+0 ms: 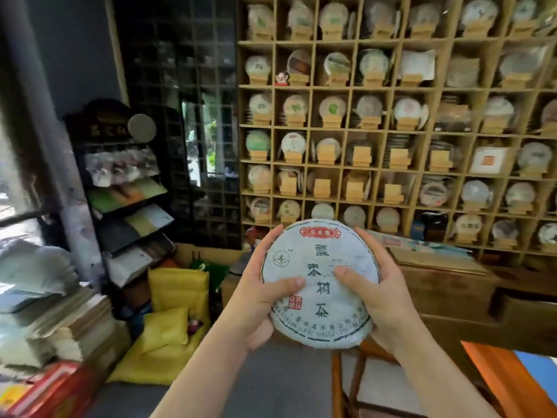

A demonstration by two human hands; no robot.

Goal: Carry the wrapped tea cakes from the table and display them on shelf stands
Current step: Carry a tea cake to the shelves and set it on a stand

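A round tea cake [319, 309] in white paper with green characters and a red label is held up in front of me, its face toward the camera. My left hand [265, 294] grips its left edge with the thumb across the front. My right hand [382, 294] grips the right edge, thumb pressed on the face. Behind stands the wooden grid shelf [391, 128], most cubbies holding wrapped cakes on small wooden stands. Several stands in the middle rows, such as one [322, 188], show no cake on them.
Cardboard boxes [446, 276] line the floor below the shelf. Yellow bags [177, 297] and a dark tiered rack [129, 200] with packets stand at left. Stacked papers [60, 321] lie at far left. An orange-framed stool [370, 375] sits under my right forearm.
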